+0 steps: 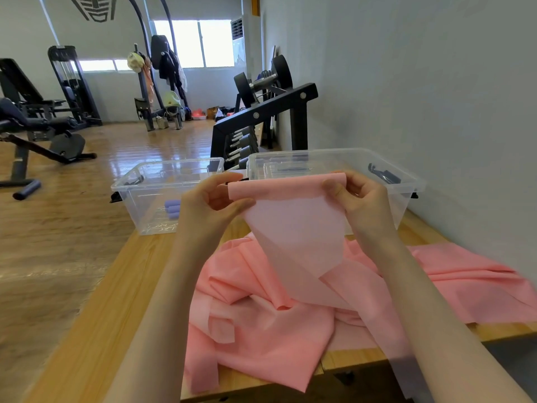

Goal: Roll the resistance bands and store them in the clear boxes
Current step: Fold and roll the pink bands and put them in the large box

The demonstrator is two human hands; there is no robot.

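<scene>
Head view: the rolling step is judged to be at its start. The pink resistance band is held raised above the wooden table, and only its top edge is turned over into a first narrow roll. That roll spans the gap between the two hands. The left hand pinches the left end of the roll, with the thumb below and the curled fingers above. The right hand grips the right end, its fingers curled round the rolled edge. Below the roll, the band hangs as a flat sheet and runs down into a loose crumpled pile on the table, near the front edge.

Two clear boxes stand open on the table just beyond the hands. The left box holds small purple rolls; the right box stands against the wall.

The next move is judged to call for even turning at both ends, so that the roll stays straight. Slack is to be drawn up from the pile, which appears twisted and is likely to need straightening as it feeds.
</scene>
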